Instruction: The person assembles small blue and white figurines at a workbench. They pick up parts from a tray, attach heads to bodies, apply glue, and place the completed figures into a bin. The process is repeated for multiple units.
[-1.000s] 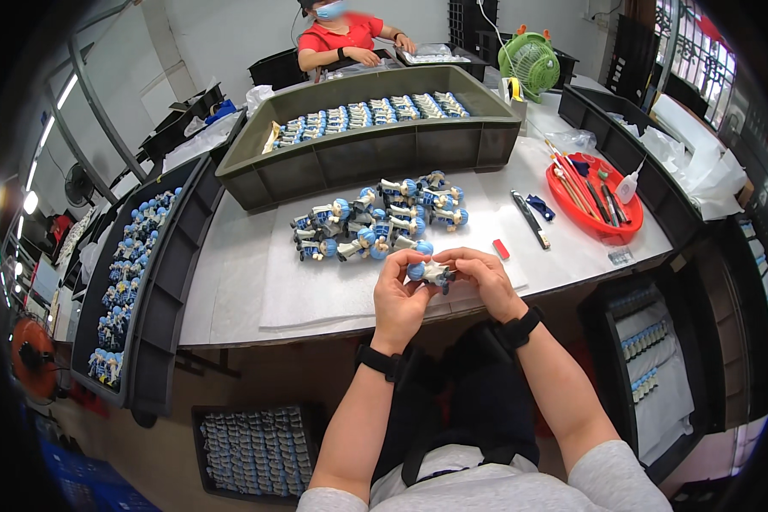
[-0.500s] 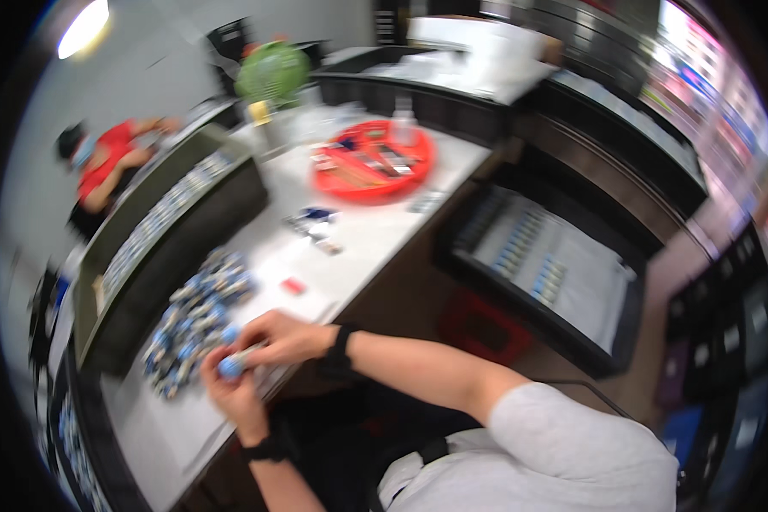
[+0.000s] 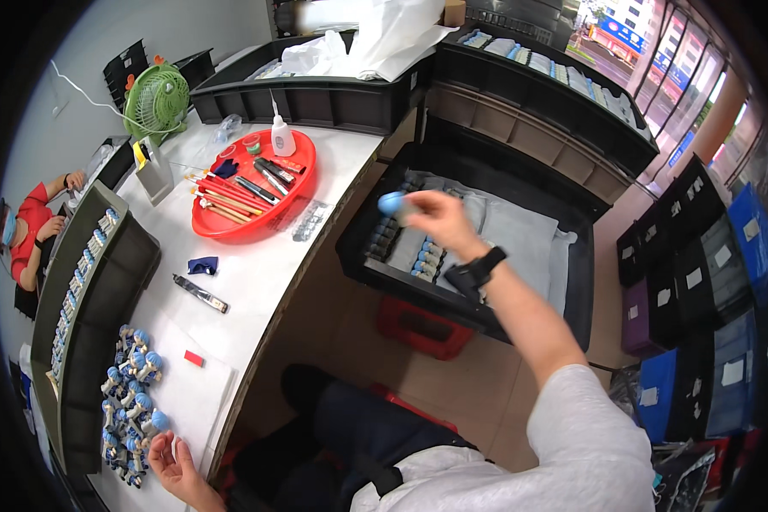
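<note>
A small figurine [image 3: 391, 203] with a round light-blue top is pinched in my right hand [image 3: 442, 220], held over the black crate [image 3: 360, 266] to the right of the table. Rows of similar blue-topped figurines [image 3: 427, 256] lie in that crate on white sheeting. Palm up and holding nothing, my left hand [image 3: 176, 469] rests by the table's near edge with its fingers loosely curled and apart. Just beyond its fingertips is a cluster of blue-and-white figurines [image 3: 132, 388] on the white table [image 3: 166, 328].
On the table are a red tray [image 3: 303, 192] of brushes, pens and a white squeeze bottle [image 3: 282, 136], a craft knife [image 3: 200, 293], a dark-blue cloth [image 3: 202, 265] and a red piece [image 3: 194, 358]. A grey-green bin [image 3: 102, 341] borders the left; a person [image 3: 34, 230] sits beyond.
My right hand has left my left hand and moved right, carrying the figurine over the crate. My left hand has come away from the figurine and lowered toward the near edge. The view has shifted.
</note>
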`<state>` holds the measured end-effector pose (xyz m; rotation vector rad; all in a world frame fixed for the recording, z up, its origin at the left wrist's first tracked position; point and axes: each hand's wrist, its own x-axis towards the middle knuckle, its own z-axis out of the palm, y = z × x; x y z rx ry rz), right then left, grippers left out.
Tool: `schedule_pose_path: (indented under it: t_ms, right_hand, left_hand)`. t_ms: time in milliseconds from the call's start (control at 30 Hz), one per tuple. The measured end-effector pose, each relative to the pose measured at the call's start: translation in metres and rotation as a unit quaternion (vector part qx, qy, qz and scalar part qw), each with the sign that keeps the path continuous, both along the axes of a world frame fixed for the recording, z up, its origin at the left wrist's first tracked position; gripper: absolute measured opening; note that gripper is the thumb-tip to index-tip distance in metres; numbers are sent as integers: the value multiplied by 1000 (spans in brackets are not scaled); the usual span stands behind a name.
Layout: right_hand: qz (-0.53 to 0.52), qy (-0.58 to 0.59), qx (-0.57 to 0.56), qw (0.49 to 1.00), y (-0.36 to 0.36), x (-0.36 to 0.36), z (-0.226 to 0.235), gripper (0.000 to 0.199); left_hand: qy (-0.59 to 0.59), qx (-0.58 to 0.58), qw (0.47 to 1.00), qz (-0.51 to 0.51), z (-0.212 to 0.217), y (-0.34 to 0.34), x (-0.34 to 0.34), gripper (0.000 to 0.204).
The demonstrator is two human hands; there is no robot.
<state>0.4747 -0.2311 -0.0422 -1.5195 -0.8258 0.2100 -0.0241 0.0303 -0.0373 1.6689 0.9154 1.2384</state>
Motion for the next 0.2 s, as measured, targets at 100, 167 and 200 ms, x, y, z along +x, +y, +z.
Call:
schedule_pose_path:
  t_ms: [100,167,200]
  right_hand:
    - [-135,27,-73,988,-69,96,-69,36]
    - [-212,-37,-177,960,-132,148,-120,36]
    - [-201,-31,-176,963,-121,154,-130,36]
  left_hand:
    - [23,10,1000,12,9,-5,-3,29]
    - [28,5,1000,1,-3,2,0,27]
    - [32,3,999,13,-3,0,-4,26]
